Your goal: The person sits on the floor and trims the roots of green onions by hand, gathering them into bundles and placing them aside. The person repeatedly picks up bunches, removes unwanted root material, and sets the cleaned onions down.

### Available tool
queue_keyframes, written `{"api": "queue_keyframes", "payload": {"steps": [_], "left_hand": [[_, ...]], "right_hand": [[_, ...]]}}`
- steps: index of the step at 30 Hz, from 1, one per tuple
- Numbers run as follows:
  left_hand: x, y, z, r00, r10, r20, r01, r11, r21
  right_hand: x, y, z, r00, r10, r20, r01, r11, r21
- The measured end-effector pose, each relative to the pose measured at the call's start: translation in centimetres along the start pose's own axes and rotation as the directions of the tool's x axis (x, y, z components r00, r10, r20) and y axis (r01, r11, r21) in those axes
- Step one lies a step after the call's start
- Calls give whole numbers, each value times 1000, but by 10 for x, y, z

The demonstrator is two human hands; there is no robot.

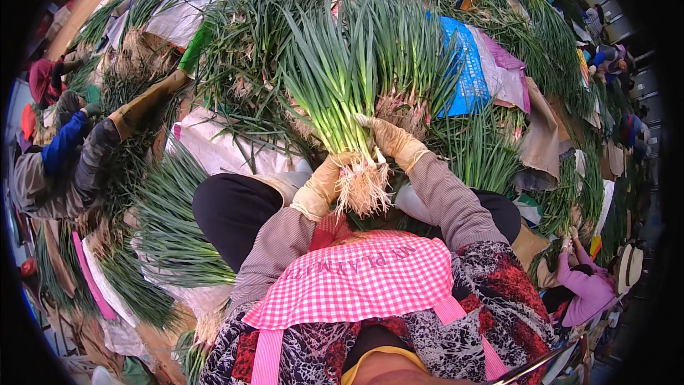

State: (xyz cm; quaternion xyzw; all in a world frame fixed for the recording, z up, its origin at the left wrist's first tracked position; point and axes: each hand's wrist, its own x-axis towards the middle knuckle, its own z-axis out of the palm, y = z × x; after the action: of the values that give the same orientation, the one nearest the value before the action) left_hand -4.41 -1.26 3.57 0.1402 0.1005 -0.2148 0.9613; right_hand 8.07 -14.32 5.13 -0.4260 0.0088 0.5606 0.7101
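Between my knees I hold a bunch of green onions (342, 112), its pale, stringy roots (363, 187) hanging toward me and its long leaves pointing away. My left hand (323, 184), in a cream-coloured glove, grips the stems just above the roots. On the other side of the bunch, my gloved right hand (394, 141) closes around the stems a little higher up. Directly beyond my right hand, more green onions (409, 64) stand with brownish roots. Parts of both hands' fingers are hidden by the stems.
Green onions (179, 224) lie on sacking to my left. A pale woven sack (214, 136) spreads beyond my left knee, and a blue printed sack (467, 67) lies beyond my right hand. Co-workers sit at left (64, 155) and right (588, 289).
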Motion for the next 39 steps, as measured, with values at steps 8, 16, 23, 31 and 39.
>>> {"api": "queue_keyframes", "payload": {"steps": [8,16,23,31,39], "left_hand": [[-13,-12,0,958,-283,-52,288,936,203],[-29,-21,39,798,-602,-11,602,798,-11],[-123,59,116,942,230,-246,333,-525,784],[-55,46,202,696,-343,631,-388,-919,-72],[-43,62,215,912,-296,284,-253,139,957]], "right_hand": [[-34,33,24,969,-59,239,-8,964,267],[-74,17,39,990,-28,135,8,989,149],[-109,-9,46,960,-190,204,150,969,197],[-166,-23,100,967,74,246,-85,996,35],[-181,-29,119,914,-218,342,245,969,-39]]}}
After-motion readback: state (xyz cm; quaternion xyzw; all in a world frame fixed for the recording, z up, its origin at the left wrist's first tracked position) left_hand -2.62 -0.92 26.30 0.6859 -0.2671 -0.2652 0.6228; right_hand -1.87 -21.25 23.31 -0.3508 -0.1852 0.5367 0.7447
